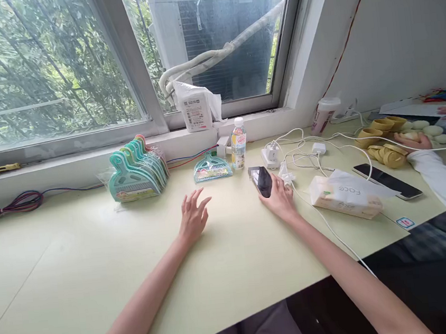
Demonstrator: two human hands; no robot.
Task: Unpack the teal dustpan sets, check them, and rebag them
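My right hand (280, 199) is wrapped round a dark smartphone (263, 183), tilted up off the table beside a white charger block (271, 156). Fingers apart and slightly curled, my left hand (193, 216) hovers at or just over the tabletop with nothing in it; whether it touches the surface I cannot tell. Beyond it lies a single wrapped teal mini dustpan-and-brush set (212, 167). More of these sets stand in a row (136, 171) to the left. A drink bottle (238, 143) with a yellow label stands upright behind the phone.
White cables (296, 146) tangle on the right, around a tissue pack (343, 197) and another phone (387, 181). Another person's hand (415, 141) touches pale round objects beside yellow rings (389, 155). A wire coil (27, 201) lies far left. A white packet (196, 111) stands on the sill.
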